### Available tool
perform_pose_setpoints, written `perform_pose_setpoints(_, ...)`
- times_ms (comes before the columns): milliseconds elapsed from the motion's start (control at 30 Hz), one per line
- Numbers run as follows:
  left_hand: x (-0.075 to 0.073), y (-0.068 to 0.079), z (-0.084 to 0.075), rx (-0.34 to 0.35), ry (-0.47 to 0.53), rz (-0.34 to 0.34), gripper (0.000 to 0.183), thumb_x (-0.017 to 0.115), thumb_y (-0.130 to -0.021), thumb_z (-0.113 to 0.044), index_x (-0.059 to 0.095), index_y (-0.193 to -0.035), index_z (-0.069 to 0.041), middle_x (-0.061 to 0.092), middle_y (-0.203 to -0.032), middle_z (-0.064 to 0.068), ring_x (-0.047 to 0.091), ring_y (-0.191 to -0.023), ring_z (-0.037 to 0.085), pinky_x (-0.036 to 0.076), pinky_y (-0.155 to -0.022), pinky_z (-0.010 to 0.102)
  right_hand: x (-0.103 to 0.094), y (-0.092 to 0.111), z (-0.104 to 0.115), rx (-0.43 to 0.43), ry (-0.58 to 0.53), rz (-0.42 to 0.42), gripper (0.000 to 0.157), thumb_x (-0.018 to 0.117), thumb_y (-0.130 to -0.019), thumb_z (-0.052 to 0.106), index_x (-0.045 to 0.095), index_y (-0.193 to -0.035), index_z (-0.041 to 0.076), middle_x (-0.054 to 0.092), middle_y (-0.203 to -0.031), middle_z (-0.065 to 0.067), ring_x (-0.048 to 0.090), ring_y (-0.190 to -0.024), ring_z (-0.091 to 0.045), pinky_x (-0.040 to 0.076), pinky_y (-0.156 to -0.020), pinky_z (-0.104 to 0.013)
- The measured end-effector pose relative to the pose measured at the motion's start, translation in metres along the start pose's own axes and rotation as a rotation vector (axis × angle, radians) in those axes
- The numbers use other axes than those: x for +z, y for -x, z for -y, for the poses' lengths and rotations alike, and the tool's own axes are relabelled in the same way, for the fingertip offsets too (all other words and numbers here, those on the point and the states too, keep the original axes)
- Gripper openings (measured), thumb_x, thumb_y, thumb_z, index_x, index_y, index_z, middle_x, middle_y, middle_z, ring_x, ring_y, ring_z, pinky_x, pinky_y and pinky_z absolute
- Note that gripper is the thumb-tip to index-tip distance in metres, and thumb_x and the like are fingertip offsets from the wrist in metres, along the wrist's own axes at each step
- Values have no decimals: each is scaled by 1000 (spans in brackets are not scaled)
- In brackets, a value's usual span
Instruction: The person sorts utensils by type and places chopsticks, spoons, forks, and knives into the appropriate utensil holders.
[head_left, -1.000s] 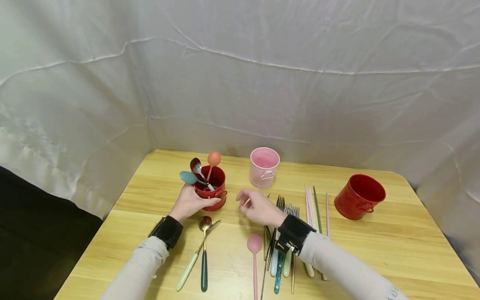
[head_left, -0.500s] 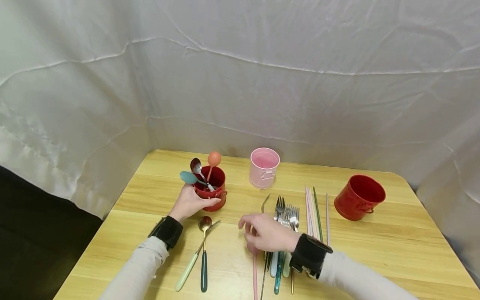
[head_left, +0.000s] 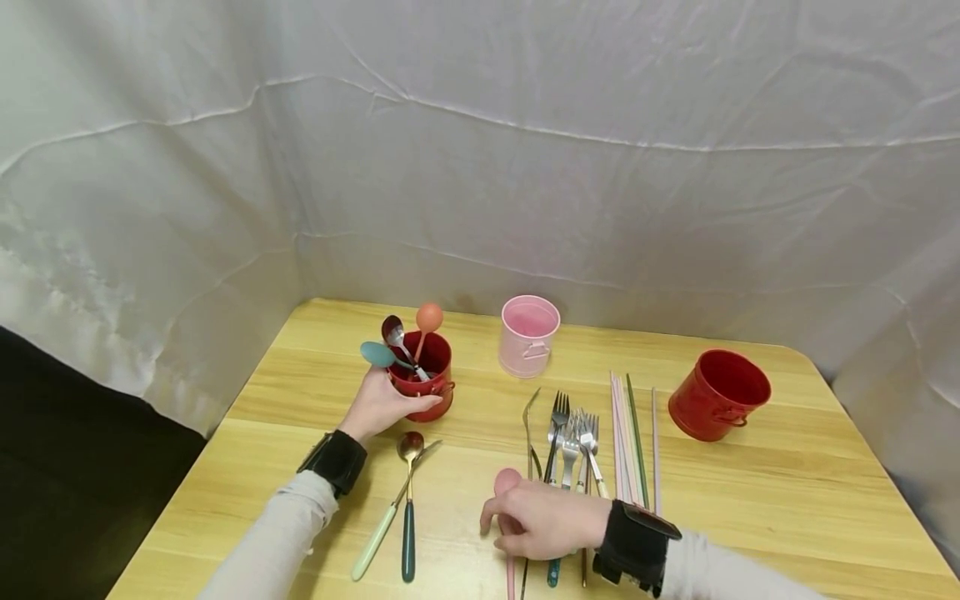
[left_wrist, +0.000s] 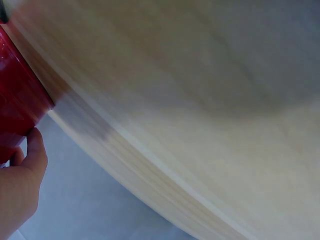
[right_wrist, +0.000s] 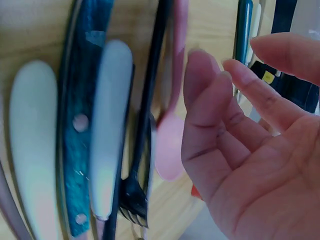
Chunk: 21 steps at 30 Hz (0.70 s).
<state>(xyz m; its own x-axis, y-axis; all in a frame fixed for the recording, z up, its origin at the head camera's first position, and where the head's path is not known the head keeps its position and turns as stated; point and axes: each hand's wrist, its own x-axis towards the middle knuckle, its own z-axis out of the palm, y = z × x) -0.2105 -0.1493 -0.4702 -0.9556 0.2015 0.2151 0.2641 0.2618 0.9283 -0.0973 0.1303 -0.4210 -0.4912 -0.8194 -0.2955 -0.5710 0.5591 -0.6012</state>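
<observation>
My left hand [head_left: 382, 407] holds the side of a small red bucket [head_left: 441, 407], its thumb across the front; in the left wrist view, fingers touch the bucket's wall [left_wrist: 20, 95]. Standing in that bucket are a teal spoon [head_left: 377, 354], an orange spoon [head_left: 429, 317] and a metal spoon [head_left: 393, 331]. Over a pink spoon [head_left: 507, 480] lying on the table hovers my right hand [head_left: 543, 518], fingers loosely bent and holding nothing. The right wrist view shows the pink spoon's bowl [right_wrist: 170, 150] beside the fingers, a gap between thumb and fingertips.
A dark-green-handled spoon [head_left: 408, 533] crosses a light-green-handled knife [head_left: 375, 542] near the left arm. Several forks [head_left: 570, 450] and chopsticks [head_left: 630, 442] lie right of centre. Behind stands a pink bucket [head_left: 522, 354]; a second red bucket [head_left: 697, 404] is at right.
My right hand has moved back toward me from beside the red bucket to over the pink spoon, uncovering the forks. The left hand and its bucket have stayed in place.
</observation>
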Motion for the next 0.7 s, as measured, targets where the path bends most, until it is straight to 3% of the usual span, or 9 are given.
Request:
perform_pose_setpoints(467, 1, 2, -2, -38, -39, -5, 82, 91, -73, -19, 48, -142, -17, 61, -139, 6, 56, -131, 27, 44, -114, 50, 12, 1, -1, 39, -23, 53, 17, 68, -95, 21, 72, -111, 17, 55, -63, 16, 46, -56, 7, 44, -63, -11)
perform_pose_setpoints(700, 1, 2, -2, -41, -12, -3, 83, 91, -72, -16, 48, -143, -19, 60, -140, 5, 55, -133, 26, 42, -115, 50, 18, 0, -2, 55, -21, 27, 10, 69, -93, 21, 72, -102, 19, 55, -63, 17, 47, -57, 8, 43, -64, -12)
